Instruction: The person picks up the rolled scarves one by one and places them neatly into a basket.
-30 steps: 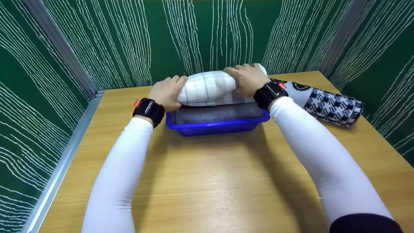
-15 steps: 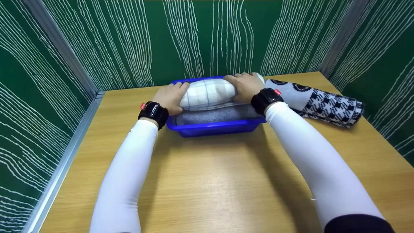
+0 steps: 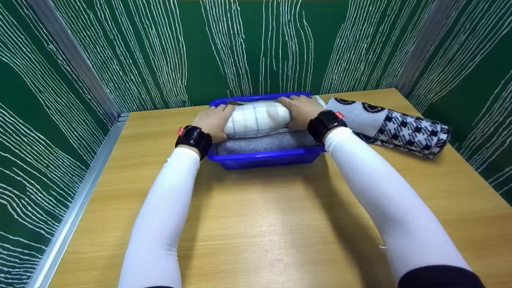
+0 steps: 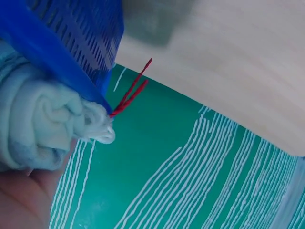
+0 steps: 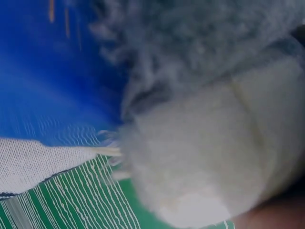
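A rolled white checked scarf (image 3: 256, 119) lies in the blue basket (image 3: 272, 158), just behind a fuzzy grey roll (image 3: 266, 143). My left hand (image 3: 214, 121) grips the scarf's left end, and my right hand (image 3: 303, 110) holds it near the right end with the fingers over the top. In the left wrist view the scarf's coiled, fringed end (image 4: 43, 119) sits by the basket's slotted wall (image 4: 90, 38), above part of my palm (image 4: 24, 198). The right wrist view shows the scarf (image 5: 214, 148) against the blurred grey roll (image 5: 205, 43). Most fingertips are hidden behind the scarf.
A black, white and grey patterned knit roll (image 3: 400, 129) lies on the wooden table (image 3: 256, 224) right of the basket. Red strands (image 4: 127, 99) stick out past the basket's corner. Green walls with white lines (image 3: 256, 44) enclose the table's back and sides.
Both hands have lowered the checked scarf into the basket, and its back rim now shows behind them. The grey roll and the patterned roll stay in place.
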`<state>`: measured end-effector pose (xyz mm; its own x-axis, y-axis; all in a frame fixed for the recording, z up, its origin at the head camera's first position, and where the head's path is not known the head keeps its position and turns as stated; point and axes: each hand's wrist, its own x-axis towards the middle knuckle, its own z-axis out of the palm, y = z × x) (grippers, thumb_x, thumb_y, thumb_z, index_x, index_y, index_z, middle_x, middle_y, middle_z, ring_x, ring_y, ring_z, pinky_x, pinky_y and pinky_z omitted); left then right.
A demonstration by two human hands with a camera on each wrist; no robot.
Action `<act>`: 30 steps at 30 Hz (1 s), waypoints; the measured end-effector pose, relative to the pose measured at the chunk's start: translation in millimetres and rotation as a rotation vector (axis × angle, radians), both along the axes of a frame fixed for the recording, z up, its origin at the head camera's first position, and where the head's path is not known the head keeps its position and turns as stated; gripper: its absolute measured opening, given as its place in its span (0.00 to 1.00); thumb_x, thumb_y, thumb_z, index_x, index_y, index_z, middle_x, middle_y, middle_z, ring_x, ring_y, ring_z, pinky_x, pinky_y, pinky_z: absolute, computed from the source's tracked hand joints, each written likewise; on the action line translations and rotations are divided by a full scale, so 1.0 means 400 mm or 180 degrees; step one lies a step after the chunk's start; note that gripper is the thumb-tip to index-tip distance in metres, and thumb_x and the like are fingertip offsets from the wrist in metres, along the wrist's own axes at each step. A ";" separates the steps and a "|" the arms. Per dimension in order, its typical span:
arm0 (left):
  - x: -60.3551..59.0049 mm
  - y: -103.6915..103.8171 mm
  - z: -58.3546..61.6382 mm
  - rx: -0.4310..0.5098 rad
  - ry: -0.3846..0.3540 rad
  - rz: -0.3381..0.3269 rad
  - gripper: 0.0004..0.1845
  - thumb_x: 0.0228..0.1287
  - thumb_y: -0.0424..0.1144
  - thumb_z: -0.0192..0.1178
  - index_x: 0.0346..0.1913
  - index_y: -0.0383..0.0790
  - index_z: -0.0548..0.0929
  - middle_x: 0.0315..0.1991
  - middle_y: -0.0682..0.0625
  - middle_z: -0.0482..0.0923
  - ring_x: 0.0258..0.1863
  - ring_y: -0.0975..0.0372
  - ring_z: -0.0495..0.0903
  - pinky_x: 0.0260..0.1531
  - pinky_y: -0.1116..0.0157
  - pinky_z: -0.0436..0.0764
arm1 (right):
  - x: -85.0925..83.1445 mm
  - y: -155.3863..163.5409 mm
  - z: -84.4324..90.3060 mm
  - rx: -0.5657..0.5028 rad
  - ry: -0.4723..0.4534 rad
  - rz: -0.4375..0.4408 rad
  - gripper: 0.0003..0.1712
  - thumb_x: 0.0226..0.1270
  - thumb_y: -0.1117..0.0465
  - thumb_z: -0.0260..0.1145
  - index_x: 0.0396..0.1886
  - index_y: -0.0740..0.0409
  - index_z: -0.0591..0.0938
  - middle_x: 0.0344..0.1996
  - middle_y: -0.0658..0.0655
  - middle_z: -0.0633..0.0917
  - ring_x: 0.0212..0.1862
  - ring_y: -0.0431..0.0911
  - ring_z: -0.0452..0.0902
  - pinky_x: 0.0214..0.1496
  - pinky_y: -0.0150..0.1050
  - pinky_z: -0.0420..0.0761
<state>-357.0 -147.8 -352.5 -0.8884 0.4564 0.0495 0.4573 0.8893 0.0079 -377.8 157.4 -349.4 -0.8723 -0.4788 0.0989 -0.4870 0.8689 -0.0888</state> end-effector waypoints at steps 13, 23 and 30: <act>-0.024 -0.001 -0.011 0.0151 -0.0264 0.0134 0.49 0.56 0.36 0.75 0.82 0.45 0.66 0.77 0.39 0.73 0.76 0.40 0.72 0.77 0.40 0.71 | -0.012 -0.008 -0.011 0.0006 -0.0211 -0.0060 0.47 0.55 0.63 0.76 0.78 0.50 0.73 0.67 0.68 0.83 0.68 0.71 0.78 0.73 0.76 0.71; -0.025 -0.008 0.006 0.0281 -0.0420 0.0228 0.50 0.53 0.35 0.77 0.81 0.47 0.68 0.74 0.41 0.74 0.74 0.44 0.73 0.75 0.44 0.74 | -0.020 -0.005 -0.004 0.0024 -0.0271 -0.0097 0.47 0.53 0.62 0.77 0.76 0.50 0.74 0.65 0.67 0.84 0.66 0.68 0.80 0.70 0.71 0.76; -0.031 -0.023 0.015 0.0328 -0.0437 0.0318 0.46 0.51 0.37 0.80 0.75 0.40 0.72 0.68 0.40 0.77 0.68 0.44 0.77 0.68 0.44 0.80 | -0.010 0.013 0.021 -0.0059 -0.0421 -0.0067 0.48 0.54 0.60 0.80 0.77 0.52 0.73 0.64 0.68 0.84 0.65 0.66 0.80 0.67 0.66 0.81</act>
<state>-369.3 -157.0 -346.6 -0.9306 0.3644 -0.0333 0.3552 0.9215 0.1574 -381.9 162.7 -341.1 -0.8882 -0.4594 -0.0088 -0.4516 0.8764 -0.1671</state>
